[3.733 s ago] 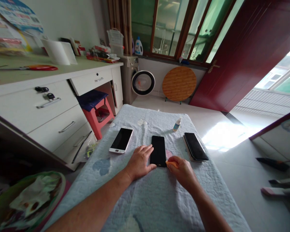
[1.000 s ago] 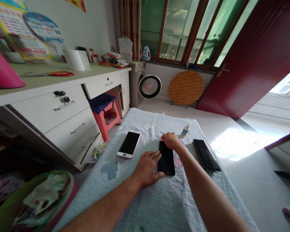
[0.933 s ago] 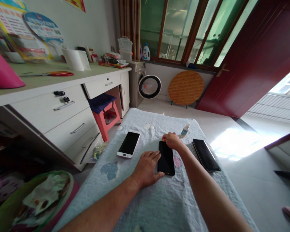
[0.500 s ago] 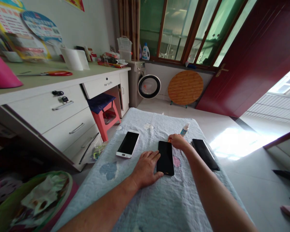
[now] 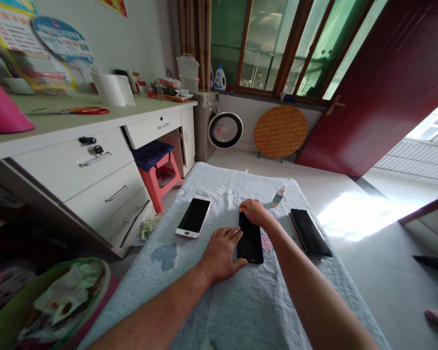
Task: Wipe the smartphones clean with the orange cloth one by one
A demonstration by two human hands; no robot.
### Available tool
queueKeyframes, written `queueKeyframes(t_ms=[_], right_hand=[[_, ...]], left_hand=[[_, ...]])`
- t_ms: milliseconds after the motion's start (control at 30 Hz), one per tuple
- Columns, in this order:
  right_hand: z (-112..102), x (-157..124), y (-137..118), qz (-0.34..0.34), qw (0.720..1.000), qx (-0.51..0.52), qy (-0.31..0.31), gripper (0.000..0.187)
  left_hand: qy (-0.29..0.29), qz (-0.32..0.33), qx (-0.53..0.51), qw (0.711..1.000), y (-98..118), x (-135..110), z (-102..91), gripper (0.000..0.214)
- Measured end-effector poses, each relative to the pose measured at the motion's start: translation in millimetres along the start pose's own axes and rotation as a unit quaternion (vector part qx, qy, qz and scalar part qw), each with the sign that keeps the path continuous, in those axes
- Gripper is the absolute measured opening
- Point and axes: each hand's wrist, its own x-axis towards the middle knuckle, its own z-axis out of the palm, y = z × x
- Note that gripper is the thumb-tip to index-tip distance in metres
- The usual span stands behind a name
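A black smartphone (image 5: 250, 243) lies screen up on the quilted cloth, between my hands. My left hand (image 5: 222, 253) rests flat on the cloth, fingers stretched, with fingertips and thumb against the phone's left edge. Over the phone's top end is my right hand (image 5: 254, 212), its fingers bent and pressed together at the top left corner; what they hold, if anything, is hidden. Left of my hands lies a white-framed phone (image 5: 194, 217) with a dark screen. To the right, a dark phone (image 5: 310, 232) lies on a flat pale-edged item. A small spray bottle (image 5: 278, 196) stands beyond my right hand.
The pale blue quilted cloth (image 5: 215, 189) covers the surface under the phones. On the left are a white desk (image 5: 95, 165), a red stool (image 5: 160, 180) and a lined bin (image 5: 105, 282). Behind stand a washing machine (image 5: 203, 126) with its door ajar and a round wooden tabletop (image 5: 280, 130).
My right hand has moved left along the black phone's top edge, from its right corner to its left corner. My left hand and the phones stay in place.
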Motion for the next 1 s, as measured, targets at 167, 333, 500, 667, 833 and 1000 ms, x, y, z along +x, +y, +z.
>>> queueKeyframes(t_ms=[167, 333, 500, 667, 833, 1000], right_hand=[[-6, -11, 16, 0.017, 1.0, -0.011, 0.003, 0.029], [-11, -21, 34, 0.025, 1.0, -0.013, -0.006, 0.028], [-10, -28, 44, 0.044, 0.999, -0.004, -0.007, 0.028], [-16, -40, 43, 0.053, 0.998, 0.003, 0.014, 0.023], [-13, -58, 22, -0.005, 0.995, 0.047, 0.093, 0.017], [8, -62, 16, -0.029, 0.987, 0.074, 0.138, 0.016]], left_hand=[[0.005, -0.005, -0.003, 1.0, 2, 0, -1.5, 0.07], [0.012, -0.004, -0.004, 1.0, 4, 0, -2.1, 0.069], [0.009, -0.003, -0.003, 1.0, 4, 0, -3.0, 0.069], [0.007, -0.004, -0.005, 1.0, 4, 0, -2.8, 0.068], [0.006, -0.002, -0.003, 1.0, 3, 0, -1.5, 0.068], [0.007, 0.004, -0.004, 1.0, 3, 0, -2.3, 0.069]])
